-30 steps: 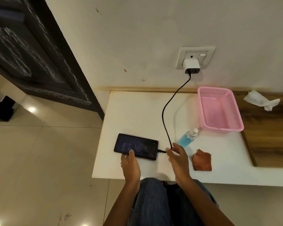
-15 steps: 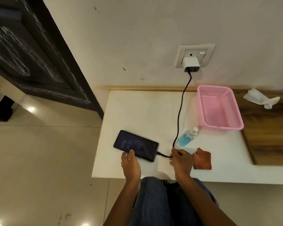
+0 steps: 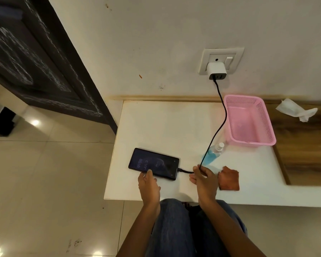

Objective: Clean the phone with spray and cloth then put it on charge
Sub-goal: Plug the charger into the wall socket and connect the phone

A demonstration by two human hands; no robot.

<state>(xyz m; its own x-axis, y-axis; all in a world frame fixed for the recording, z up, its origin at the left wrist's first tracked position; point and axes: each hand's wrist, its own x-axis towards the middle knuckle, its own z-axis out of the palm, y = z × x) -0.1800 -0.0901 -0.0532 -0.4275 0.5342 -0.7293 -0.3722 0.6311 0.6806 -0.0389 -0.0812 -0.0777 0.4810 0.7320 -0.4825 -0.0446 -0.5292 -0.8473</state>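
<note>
I see the phone (image 3: pixel 153 163) lying screen-up and lit near the desk's (image 3: pixel 167 127) front left corner, cable (image 3: pixel 218 127) plugged in. My left hand (image 3: pixel 148 186) fingertips rest on its near edge; my right hand (image 3: pixel 204 179) pinches the cable beside the spray bottle (image 3: pixel 212 154) and cloth (image 3: pixel 228 178).

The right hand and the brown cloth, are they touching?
Apart: in the head view, a strip of white table separates the right hand from the brown cloth.

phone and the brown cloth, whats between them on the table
In the head view, the right hand lies between the phone and the brown cloth, gripping the black cable plugged into the phone.
</note>
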